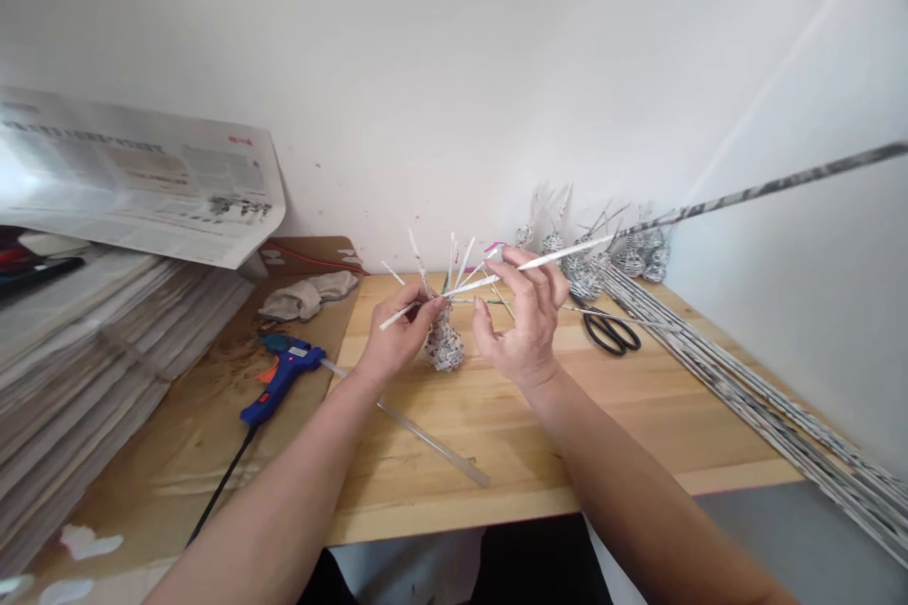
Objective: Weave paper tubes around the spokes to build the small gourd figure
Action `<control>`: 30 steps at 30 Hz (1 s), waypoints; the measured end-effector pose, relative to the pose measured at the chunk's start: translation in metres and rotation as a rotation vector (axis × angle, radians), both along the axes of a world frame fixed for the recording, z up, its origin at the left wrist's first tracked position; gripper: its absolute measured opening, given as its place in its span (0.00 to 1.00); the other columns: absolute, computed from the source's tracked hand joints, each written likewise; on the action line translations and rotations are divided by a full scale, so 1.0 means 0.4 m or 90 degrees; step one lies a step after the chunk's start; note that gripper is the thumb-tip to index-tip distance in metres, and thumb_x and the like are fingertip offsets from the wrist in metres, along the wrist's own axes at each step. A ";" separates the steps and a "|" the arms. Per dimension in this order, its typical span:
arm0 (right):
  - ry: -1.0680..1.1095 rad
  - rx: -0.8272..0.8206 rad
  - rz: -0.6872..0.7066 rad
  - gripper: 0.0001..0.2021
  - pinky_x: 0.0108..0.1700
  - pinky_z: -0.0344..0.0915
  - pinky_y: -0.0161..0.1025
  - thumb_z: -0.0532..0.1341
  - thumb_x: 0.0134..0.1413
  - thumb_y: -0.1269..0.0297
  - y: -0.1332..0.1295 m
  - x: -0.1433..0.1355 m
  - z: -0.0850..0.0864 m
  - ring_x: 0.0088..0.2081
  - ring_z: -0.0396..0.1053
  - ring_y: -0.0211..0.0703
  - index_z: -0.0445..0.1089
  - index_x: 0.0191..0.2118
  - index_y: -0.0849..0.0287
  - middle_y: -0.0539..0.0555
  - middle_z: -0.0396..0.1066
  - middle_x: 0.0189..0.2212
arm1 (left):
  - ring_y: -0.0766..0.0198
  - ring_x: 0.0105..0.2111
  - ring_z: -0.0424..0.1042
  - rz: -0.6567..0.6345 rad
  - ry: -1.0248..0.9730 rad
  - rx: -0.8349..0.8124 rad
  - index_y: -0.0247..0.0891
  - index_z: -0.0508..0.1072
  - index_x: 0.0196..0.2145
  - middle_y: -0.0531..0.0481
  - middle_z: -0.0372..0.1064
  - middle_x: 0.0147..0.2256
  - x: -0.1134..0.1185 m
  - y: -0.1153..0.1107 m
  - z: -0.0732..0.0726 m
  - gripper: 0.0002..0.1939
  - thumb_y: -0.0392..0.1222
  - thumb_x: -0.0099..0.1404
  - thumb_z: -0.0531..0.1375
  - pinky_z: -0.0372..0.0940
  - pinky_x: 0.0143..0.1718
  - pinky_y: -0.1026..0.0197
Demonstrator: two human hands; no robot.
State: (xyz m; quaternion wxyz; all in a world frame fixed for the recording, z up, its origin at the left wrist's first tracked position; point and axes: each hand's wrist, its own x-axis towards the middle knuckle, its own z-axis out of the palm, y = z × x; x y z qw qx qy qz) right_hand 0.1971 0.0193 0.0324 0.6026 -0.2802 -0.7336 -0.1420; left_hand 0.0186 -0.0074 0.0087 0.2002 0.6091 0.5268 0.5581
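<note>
Head view: left hand (398, 329) pinched on neck of woven paper piece (445, 349), mid-table; long paper strip (738, 196) crosses at its thumb. Right hand (526, 314): thumb and fingers apart, fingers against strip. Scissors (614, 337) right.

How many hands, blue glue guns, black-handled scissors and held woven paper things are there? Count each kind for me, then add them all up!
Hands: 2 (left hand, right hand)
Blue glue gun: 1
Black-handled scissors: 1 pair
Held woven paper piece: 1
Total: 5
</note>
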 end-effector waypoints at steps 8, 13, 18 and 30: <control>0.231 -0.269 0.168 0.07 0.39 0.70 0.42 0.59 0.59 0.66 0.064 0.002 -0.023 0.37 0.73 0.43 0.75 0.40 0.57 0.55 0.75 0.37 | 0.69 0.21 0.63 -0.046 -0.055 -0.027 0.36 0.71 0.28 0.54 0.65 0.22 -0.002 -0.002 0.014 0.14 0.51 0.62 0.62 0.58 0.24 0.67; 0.224 -0.410 0.201 0.10 0.37 0.70 0.40 0.60 0.59 0.62 0.079 0.002 -0.034 0.35 0.73 0.42 0.74 0.43 0.57 0.55 0.77 0.38 | 0.69 0.22 0.64 -0.034 -0.032 -0.045 0.35 0.73 0.27 0.53 0.66 0.22 -0.010 -0.001 0.021 0.15 0.51 0.61 0.63 0.59 0.24 0.66; 0.047 -0.433 0.242 0.08 0.45 0.70 0.41 0.62 0.58 0.61 0.045 -0.012 -0.030 0.39 0.76 0.43 0.75 0.41 0.54 0.52 0.79 0.37 | 0.68 0.22 0.65 -0.051 -0.051 -0.047 0.35 0.73 0.27 0.53 0.67 0.23 -0.016 0.001 0.018 0.15 0.51 0.59 0.64 0.60 0.24 0.66; 0.011 -0.455 0.263 0.05 0.44 0.67 0.39 0.62 0.56 0.63 0.026 -0.023 -0.029 0.38 0.76 0.44 0.75 0.36 0.55 0.50 0.79 0.33 | 0.66 0.24 0.68 -0.057 -0.038 -0.051 0.36 0.77 0.33 0.50 0.73 0.25 -0.009 -0.003 0.015 0.11 0.47 0.58 0.65 0.61 0.26 0.65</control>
